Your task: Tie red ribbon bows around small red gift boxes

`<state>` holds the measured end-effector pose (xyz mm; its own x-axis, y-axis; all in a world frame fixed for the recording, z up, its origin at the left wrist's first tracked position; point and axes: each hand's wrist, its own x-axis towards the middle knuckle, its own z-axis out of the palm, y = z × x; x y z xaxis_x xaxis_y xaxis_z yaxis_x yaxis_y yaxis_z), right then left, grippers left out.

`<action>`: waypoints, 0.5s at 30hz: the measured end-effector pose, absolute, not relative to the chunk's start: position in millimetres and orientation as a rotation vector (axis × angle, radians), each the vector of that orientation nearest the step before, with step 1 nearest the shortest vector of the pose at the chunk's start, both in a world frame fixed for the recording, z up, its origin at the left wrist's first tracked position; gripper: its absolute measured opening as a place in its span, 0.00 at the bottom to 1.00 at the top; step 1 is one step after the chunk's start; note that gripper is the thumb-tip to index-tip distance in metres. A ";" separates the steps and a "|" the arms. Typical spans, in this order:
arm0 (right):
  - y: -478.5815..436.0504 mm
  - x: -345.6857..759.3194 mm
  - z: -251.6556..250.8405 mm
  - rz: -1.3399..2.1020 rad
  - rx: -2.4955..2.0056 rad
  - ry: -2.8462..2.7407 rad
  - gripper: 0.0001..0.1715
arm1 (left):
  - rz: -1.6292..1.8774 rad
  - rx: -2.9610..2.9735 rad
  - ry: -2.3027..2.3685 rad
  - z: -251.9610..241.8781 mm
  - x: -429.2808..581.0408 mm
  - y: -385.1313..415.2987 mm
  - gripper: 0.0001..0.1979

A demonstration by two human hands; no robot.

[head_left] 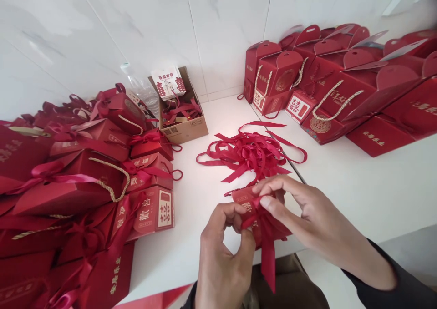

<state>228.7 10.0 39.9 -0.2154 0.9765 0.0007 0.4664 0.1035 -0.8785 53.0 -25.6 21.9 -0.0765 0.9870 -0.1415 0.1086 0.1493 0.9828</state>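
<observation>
A small red gift box (239, 197) with pale lettering lies at the table's front edge, between my hands. A red ribbon (268, 259) goes around it, and one tail hangs down over the front. My left hand (227, 250) pinches a ribbon loop at the box's left side, thumb and fingertips together. From the right, my right hand (300, 209) pinches the ribbon near the top of the box between thumb and index finger. The fingers partly cover the knot. Just behind the box is a heap of loose red ribbons (252, 149).
Many red boxes with ribbon bows (102, 136) are stacked at the left. An open cardboard box (191, 129) holding cards and ribbons stands near the wall. Red boxes with rope handles (348, 86) fill the back right. The white table (184, 263) shows between them.
</observation>
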 end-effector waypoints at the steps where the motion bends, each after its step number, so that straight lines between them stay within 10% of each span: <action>1: 8.7 230.1 41.3 1.138 -1.423 -1.707 0.13 | 1.098 1.135 1.415 22.0 53.4 -25.5 0.09; 15: 10.0 242.5 20.4 1.213 -1.487 -1.442 0.20 | 1.092 1.044 1.337 15.5 53.0 -26.7 0.09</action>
<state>242.5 10.0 20.4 -0.0707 0.9879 -0.1384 0.3060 -0.1106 -0.9456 53.0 -26.7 15.5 -0.0489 0.9793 -0.1966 0.0030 0.1970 0.9804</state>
